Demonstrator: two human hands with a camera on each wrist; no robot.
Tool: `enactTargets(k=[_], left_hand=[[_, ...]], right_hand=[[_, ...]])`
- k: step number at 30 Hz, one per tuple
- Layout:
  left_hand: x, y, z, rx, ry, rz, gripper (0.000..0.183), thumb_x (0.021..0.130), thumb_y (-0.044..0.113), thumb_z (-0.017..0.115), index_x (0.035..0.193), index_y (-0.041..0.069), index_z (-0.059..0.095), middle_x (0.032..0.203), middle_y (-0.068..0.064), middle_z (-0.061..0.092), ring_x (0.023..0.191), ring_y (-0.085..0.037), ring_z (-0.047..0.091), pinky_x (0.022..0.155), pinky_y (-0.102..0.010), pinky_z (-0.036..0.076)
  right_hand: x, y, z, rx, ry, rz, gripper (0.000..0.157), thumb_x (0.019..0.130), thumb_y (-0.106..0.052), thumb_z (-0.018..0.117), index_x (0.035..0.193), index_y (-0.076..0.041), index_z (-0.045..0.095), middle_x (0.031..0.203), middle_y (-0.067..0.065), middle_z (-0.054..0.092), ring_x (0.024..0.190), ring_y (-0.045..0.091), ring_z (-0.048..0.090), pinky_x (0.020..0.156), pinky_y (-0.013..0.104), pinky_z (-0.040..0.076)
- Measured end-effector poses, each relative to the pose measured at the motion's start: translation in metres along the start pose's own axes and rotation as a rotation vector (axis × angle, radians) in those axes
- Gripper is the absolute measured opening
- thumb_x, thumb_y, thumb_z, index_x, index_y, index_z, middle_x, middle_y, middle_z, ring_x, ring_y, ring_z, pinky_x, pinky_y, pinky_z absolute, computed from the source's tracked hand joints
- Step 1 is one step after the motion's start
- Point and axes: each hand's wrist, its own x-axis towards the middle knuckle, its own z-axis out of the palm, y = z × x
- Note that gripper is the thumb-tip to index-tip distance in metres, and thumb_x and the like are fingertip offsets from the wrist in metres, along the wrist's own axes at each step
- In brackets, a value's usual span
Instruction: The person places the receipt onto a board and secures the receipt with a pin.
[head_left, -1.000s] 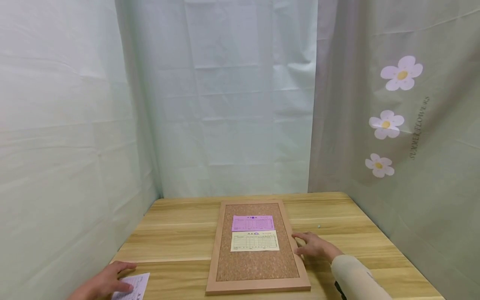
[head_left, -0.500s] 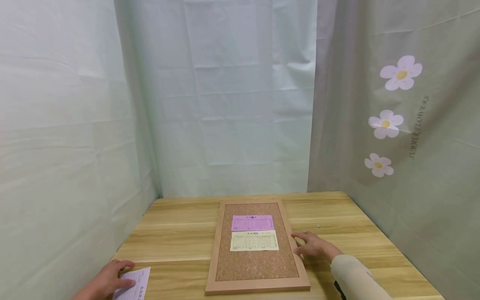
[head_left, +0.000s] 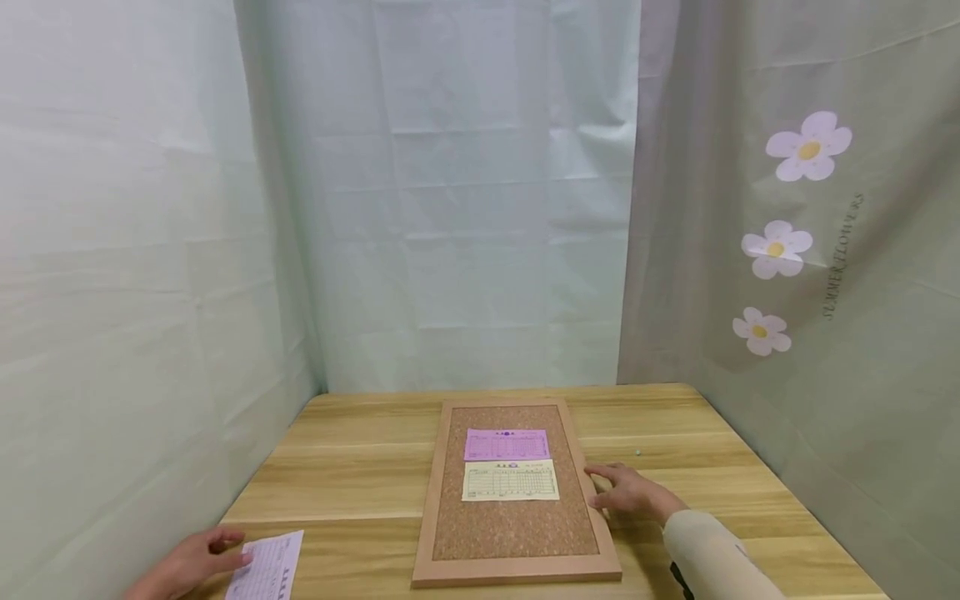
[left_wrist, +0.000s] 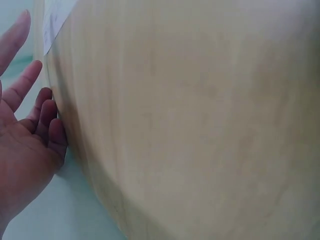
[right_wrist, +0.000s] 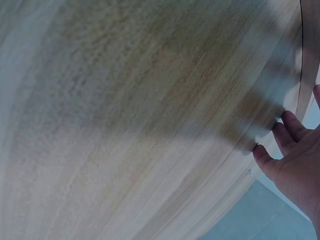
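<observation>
A pale lilac printed slip [head_left: 270, 568] lies at the table's front left, its lower part cut off by the frame. My left hand [head_left: 191, 563] is at its left edge, one digit just overlapping the paper. In the left wrist view, two of that hand's digits extend and the others bend loosely, with nothing between them; a slip corner [left_wrist: 56, 22] shows beyond. On a wood-framed cork board [head_left: 517, 533] lie a pink printed slip [head_left: 507, 445] and, just below it, a yellow one [head_left: 510, 481]. My right hand [head_left: 630, 493] touches the board's right frame with loosely spread fingers.
The wooden table [head_left: 352, 467] is enclosed by pale curtains [head_left: 465, 250], with printed flowers on the right one. A tiny bluish bit [head_left: 638, 452] lies on the table beyond my right hand.
My left hand has drawn back leftward, uncovering more of the lilac slip, which has shifted slightly away from me and turned a little. The right hand and board have stayed put.
</observation>
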Motion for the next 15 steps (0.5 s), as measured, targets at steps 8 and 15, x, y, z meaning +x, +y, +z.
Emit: enactTargets(k=[8,15], left_hand=[[-0.0002,0.0010,0.0059,0.039,0.032,0.024,0.053,0.087,0.028,0.077,0.117,-0.012,0.060,0.110,-0.025,0.063,0.101,-0.037,0.057,0.088,-0.057,0.045],[0.0041,-0.0020,0.0086,0.050,0.067,0.014,0.050,0.083,0.028,0.080,0.112,-0.009,0.064,0.108,-0.025,0.063,0.101,-0.039,0.057,0.088,-0.059,0.042]], right_hand=[[0.0086,0.0123,0.0023,0.037,0.006,0.015,0.070,0.082,-0.038,0.079,0.142,-0.013,0.054,0.144,0.028,0.040,0.133,0.053,0.034,0.102,0.071,0.026],[0.0027,0.0033,-0.0002,0.004,-0.005,0.009,0.068,0.085,-0.040,0.077,0.143,-0.014,0.054,0.144,0.030,0.038,0.133,0.054,0.032,0.102,0.071,0.026]])
